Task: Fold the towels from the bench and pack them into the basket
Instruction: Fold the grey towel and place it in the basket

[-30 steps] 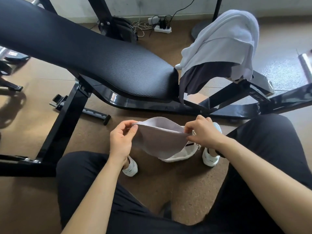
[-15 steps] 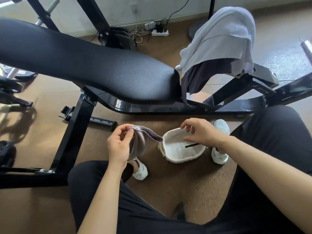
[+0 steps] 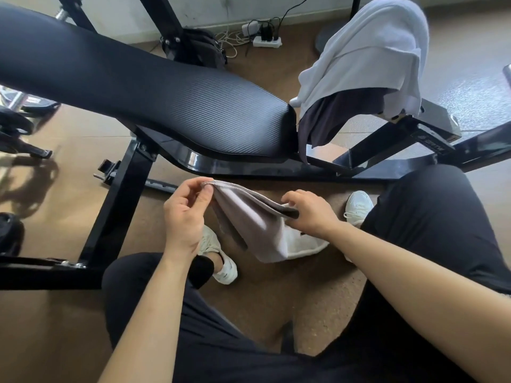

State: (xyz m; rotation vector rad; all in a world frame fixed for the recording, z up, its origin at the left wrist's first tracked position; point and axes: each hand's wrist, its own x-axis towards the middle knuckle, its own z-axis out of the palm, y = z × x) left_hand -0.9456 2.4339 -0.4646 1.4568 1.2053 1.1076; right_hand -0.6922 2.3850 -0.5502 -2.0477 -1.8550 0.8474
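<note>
The left hand (image 3: pixel 185 217) is pinching one corner of the grey towel (image 3: pixel 254 225), the right hand (image 3: pixel 312 217) gripping its other end. Its top edge is running between them, cloth hanging below. The basket (image 3: pixel 304 246) is sitting just under the right hand, the nearer one.

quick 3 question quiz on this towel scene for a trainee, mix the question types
1. True or false: the basket stands on the bench pad.
2. What does the left hand pinch? A) the edge of the grey towel B) a shoe C) a cable
3. Fill in: ___ towels hang over the bench's end.
Key: 1. False: it sits on the floor between the feet, partly under the grey towel. 2. A; the right hand holds the towel's other side. 3. Two: a white towel over a dark towel.
</note>
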